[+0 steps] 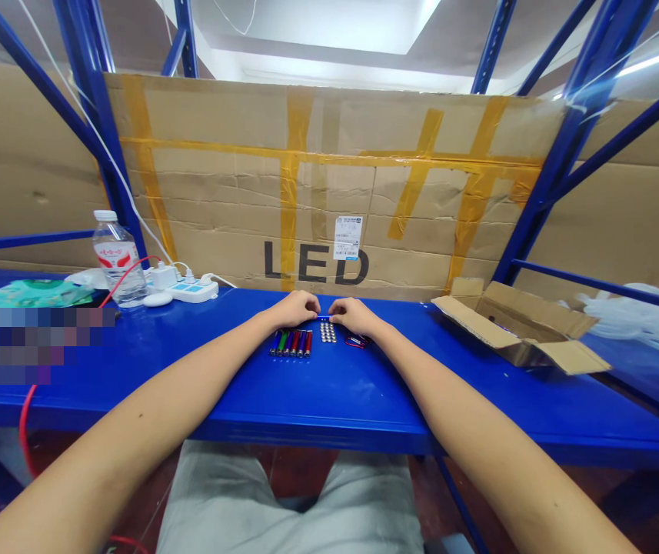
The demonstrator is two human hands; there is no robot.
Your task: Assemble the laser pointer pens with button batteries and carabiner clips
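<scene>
At the middle of the blue table, my left hand (299, 308) and my right hand (352, 316) are closed around opposite ends of a small blue flashlight tube (323, 318). It lies level between my fingertips. Just below it, silver button cells (327, 332) are laid out in a small grid. A row of small coloured flashlight tubes (291, 343) with silver ends, in blue, green, purple and red, lies side by side near my left wrist. Beneath my right hand are small red and dark pieces (355, 342), partly hidden and too small to name.
An open cardboard box (514, 327) stands on the table (317, 392) at right. To the left are a water bottle (118, 265), a white power strip (194, 289) with cables and a green packet (38, 293). Large cardboard (219, 200) marked LED and blue posts (565, 146) rise behind.
</scene>
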